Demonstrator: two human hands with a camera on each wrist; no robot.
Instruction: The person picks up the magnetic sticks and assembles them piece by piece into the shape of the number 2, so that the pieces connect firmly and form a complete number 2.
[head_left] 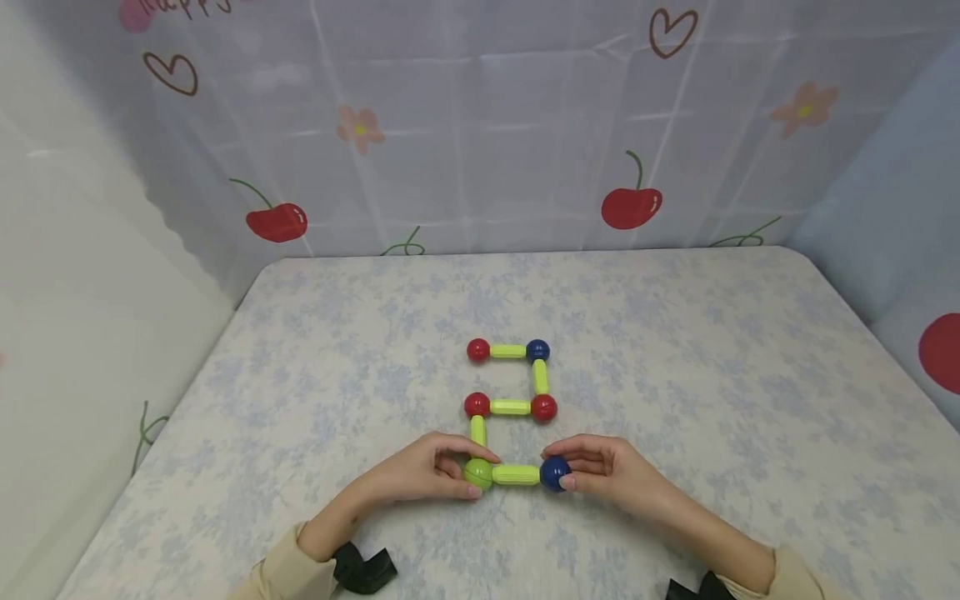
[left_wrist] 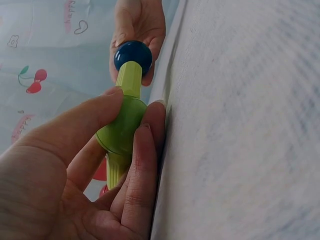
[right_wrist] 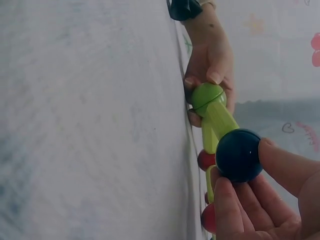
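Note:
On the table lies a zigzag chain of balls joined by yellow-green rods. My left hand [head_left: 431,471] grips the green ball [head_left: 478,473] at its near left corner, thumb on one side and fingers on the other. A ribbed rod [head_left: 516,475] runs rightward from that ball to a blue ball [head_left: 555,473]. The blue ball sits between the thumb and fingers of my right hand [head_left: 611,471]. From the green ball another rod [head_left: 477,429] leads back to a red ball [head_left: 476,405]. In the right wrist view the blue ball [right_wrist: 239,155] touches the rod's end.
Farther back, a rod [head_left: 511,407] links to a second red ball [head_left: 543,408], then a rod [head_left: 540,377] to another blue ball [head_left: 537,350] and a last red ball [head_left: 477,350]. A flowered cloth covers the table [head_left: 337,333]. Printed curtains [head_left: 480,150] stand behind it.

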